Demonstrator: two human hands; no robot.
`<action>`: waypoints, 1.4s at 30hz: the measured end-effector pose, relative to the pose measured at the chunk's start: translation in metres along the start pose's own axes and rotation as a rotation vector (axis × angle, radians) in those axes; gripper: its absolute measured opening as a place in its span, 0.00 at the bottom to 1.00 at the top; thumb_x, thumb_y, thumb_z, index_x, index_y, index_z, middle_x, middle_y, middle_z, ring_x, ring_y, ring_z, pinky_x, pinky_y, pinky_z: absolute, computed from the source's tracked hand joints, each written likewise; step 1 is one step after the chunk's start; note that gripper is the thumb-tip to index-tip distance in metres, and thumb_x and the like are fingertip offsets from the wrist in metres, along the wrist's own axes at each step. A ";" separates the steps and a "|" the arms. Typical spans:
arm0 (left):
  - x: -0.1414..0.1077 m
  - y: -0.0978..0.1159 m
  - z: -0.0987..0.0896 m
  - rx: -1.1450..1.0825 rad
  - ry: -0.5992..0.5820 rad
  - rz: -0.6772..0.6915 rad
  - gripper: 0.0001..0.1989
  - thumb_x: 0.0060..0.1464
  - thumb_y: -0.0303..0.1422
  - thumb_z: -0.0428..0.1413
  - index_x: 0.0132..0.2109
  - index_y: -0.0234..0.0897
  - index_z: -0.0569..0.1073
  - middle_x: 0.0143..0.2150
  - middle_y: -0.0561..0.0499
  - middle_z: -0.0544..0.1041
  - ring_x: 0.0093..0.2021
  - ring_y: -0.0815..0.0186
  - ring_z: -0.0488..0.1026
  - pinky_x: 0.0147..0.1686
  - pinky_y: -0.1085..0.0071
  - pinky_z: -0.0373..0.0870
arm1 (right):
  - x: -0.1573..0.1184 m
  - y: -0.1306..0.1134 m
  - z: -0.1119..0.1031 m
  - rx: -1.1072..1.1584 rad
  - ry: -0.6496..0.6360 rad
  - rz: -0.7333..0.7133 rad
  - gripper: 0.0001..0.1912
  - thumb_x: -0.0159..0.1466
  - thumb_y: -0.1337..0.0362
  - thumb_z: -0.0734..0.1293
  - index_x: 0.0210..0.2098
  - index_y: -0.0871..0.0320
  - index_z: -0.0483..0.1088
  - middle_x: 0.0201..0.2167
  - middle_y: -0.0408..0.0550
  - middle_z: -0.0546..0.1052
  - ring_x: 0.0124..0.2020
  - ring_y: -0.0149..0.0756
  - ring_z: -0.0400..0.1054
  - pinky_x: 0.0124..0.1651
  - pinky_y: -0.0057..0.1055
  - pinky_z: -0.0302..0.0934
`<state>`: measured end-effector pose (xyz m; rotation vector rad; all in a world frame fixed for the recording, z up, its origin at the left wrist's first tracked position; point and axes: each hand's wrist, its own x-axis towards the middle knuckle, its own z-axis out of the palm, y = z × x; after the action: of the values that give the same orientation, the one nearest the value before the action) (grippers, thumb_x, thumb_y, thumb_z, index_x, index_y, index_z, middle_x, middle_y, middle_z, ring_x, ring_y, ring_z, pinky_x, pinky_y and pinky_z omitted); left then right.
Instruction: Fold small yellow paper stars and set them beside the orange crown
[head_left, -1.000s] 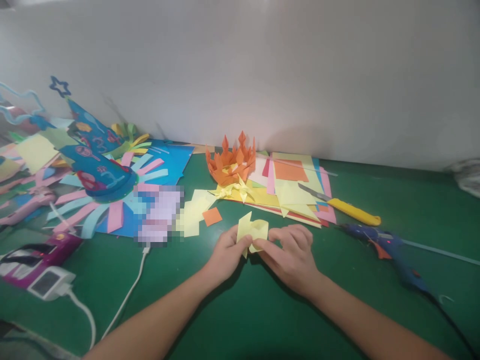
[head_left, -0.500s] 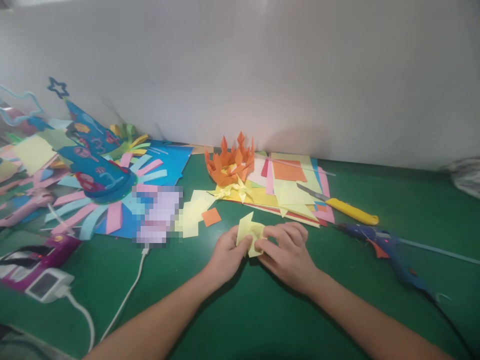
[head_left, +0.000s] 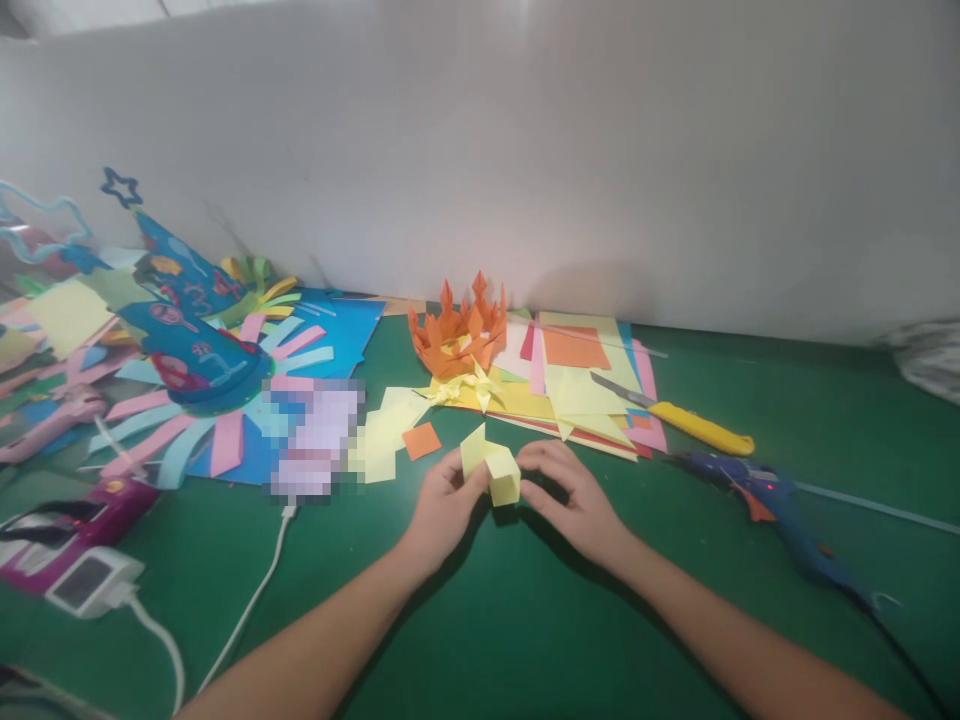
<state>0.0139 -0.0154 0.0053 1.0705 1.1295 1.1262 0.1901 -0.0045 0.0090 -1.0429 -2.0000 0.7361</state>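
Along the left edge of the green surface (head_left: 480, 620) you have a pink glue gun (head_left: 56, 425), a purple device (head_left: 101, 515) with a dark strap across it, and, nearer the front edge, a white device (head_left: 94, 583) with a grey screen and a white cable. Toward the far left corner, two blue cone hats (head_left: 199, 352) lean over, the front one ringed by pink and pale blue paper loops on a blue sheet (head_left: 352, 325). A pixelated lilac object (head_left: 319, 435) overlaps that sheet's near edge.

Pale yellow slips (head_left: 386, 425) and a small orange square (head_left: 421, 441) come next. Near the middle of the surface, your left hand (head_left: 442, 510) holds the folded pale yellow paper (head_left: 504, 475), its grip pinching the left part between thumb and fingers. Behind it, toward the far edge, stands an orange paper crown (head_left: 459, 335).

Your right hand (head_left: 574, 495) is at the paper's right side, its grip parted, thumb below the fingers; you cannot tell whether the tips touch. Beyond it lie stacked coloured sheets (head_left: 577, 350), a yellow-handled cutter (head_left: 701, 427) and, toward the right edge, a blue glue gun (head_left: 787, 520).
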 end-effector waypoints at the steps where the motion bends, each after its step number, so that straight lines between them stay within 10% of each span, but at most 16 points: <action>1: 0.000 0.000 0.000 -0.012 -0.012 -0.006 0.10 0.50 0.36 0.58 0.37 0.34 0.74 0.36 0.50 0.76 0.36 0.67 0.69 0.39 0.71 0.65 | 0.000 -0.001 0.000 0.014 -0.014 0.002 0.04 0.63 0.64 0.63 0.36 0.54 0.70 0.37 0.48 0.72 0.42 0.38 0.66 0.46 0.37 0.61; 25: 0.000 0.001 0.003 0.028 -0.092 -0.017 0.16 0.46 0.41 0.61 0.37 0.33 0.72 0.34 0.49 0.75 0.34 0.66 0.70 0.35 0.71 0.67 | 0.003 -0.004 0.002 -0.037 -0.012 0.057 0.18 0.63 0.59 0.62 0.19 0.56 0.58 0.21 0.41 0.65 0.27 0.33 0.60 0.31 0.31 0.57; 42: -0.003 0.007 0.003 -0.148 -0.065 -0.105 0.16 0.44 0.39 0.62 0.37 0.34 0.69 0.31 0.54 0.72 0.31 0.71 0.67 0.32 0.75 0.65 | 0.002 -0.006 -0.001 -0.004 -0.128 -0.024 0.13 0.65 0.57 0.60 0.28 0.56 0.68 0.28 0.45 0.72 0.35 0.36 0.64 0.40 0.36 0.58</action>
<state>0.0158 -0.0180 0.0133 0.9161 1.0234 1.0673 0.1878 -0.0060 0.0146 -0.9945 -2.1201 0.8042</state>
